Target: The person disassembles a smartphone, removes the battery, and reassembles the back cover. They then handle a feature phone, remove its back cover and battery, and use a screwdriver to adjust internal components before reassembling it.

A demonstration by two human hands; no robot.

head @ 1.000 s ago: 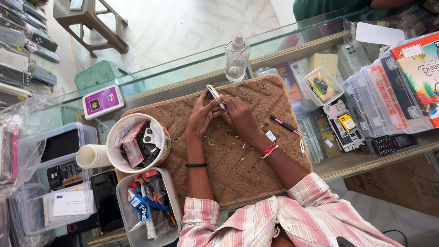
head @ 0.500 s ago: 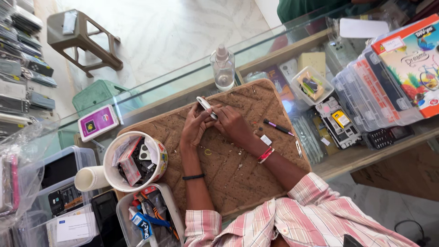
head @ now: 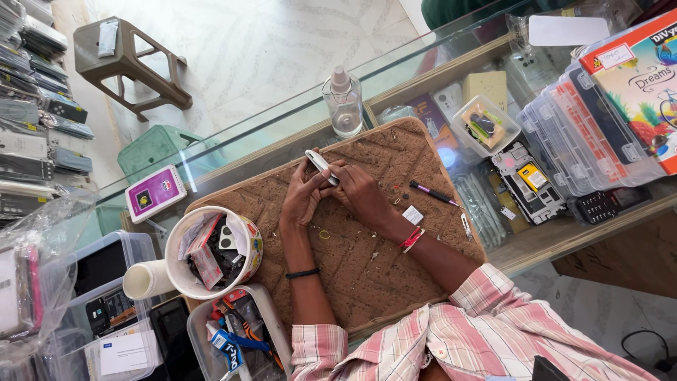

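A glass-topped counter [head: 282, 127] fills most of the view, and on it lies a large brown work mat [head: 367, 282] with rounded corners, speckled with small bits. To the right of the mat a stack of clear plastic organiser boxes [head: 578, 134] leans under a colourful printed book [head: 645, 85]. Beyond the glass, on the pale floor, stands a brown plastic stool [head: 127, 63], with a green stool [head: 159, 148] closer to the counter. At the left edge of the mat sits a white round tub [head: 243, 236] packed with small parts, and below it a clear tray [head: 271, 317] of tools with blue and orange handles. A clear spray bottle [head: 344, 102] stands at the far edge of the mat, and a small clear tub [head: 485, 127] of parts sits to its right. The person, in a pink-striped shirt, has both forearms on the mat. The left hand [head: 303, 197], with a black band on the wrist, and the right hand [head: 363, 197], with a red thread band, meet near the mat's far edge; both are closed around a small silver device [head: 321, 166], pinched between the fingertips and held just above the mat. A slim purple-tipped screwdriver [head: 434, 192] lies on the mat just right of the right hand, with a small white label [head: 412, 215] near it.
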